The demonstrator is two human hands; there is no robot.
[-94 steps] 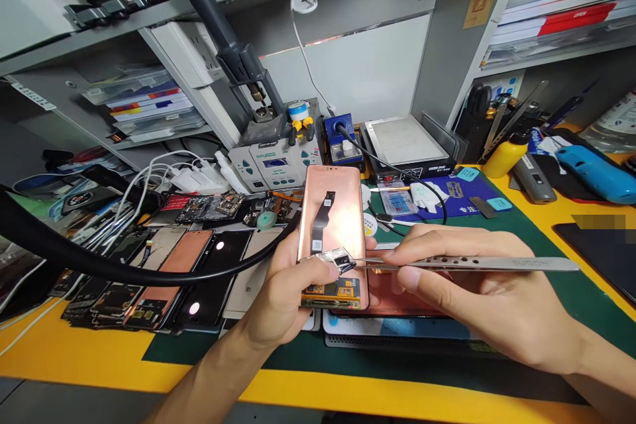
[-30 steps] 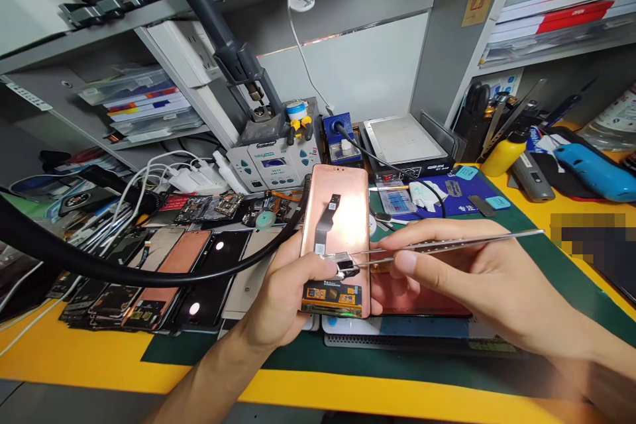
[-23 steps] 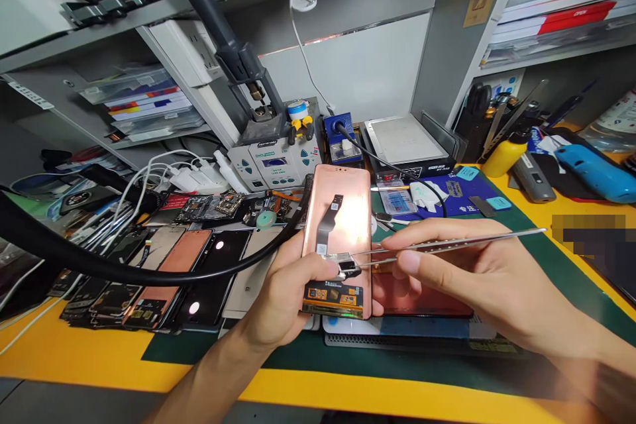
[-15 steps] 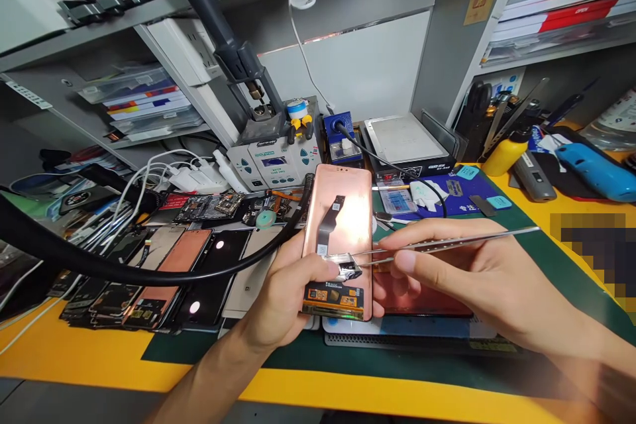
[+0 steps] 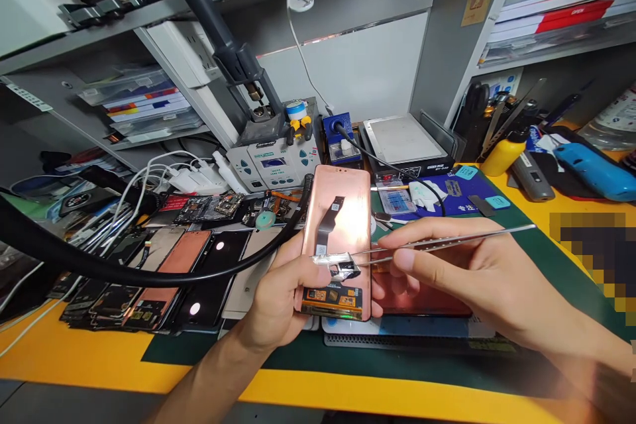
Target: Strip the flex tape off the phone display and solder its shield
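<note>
My left hand [image 5: 285,288] is closed around a copper-coloured phone screen panel [image 5: 355,212], held tilted up with its back toward me. A dark flex cable [image 5: 328,225] lies along that back, and a small circuit strip [image 5: 332,297] runs across its lower end. Between thumb and panel sits a crumpled silvery foil piece [image 5: 342,267]. My right hand [image 5: 457,271] pinches metal tweezers [image 5: 447,240], whose tips reach the foil. Whether the tips grip it or only touch it, I cannot tell. Below the right hand lies a reddish panel [image 5: 422,298].
Several phone panels [image 5: 179,262] lie on the left of the green mat [image 5: 278,358]. A thick black hose [image 5: 199,275] arcs across in front of them. Behind stand a control station [image 5: 281,162] and a flat heating plate [image 5: 405,139]. A yellow bottle [image 5: 504,152] is at right.
My left thumb has shifted slightly left, exposing more of the foil. The tweezers and right hand have barely moved, and the panel stays nearly where it was.
</note>
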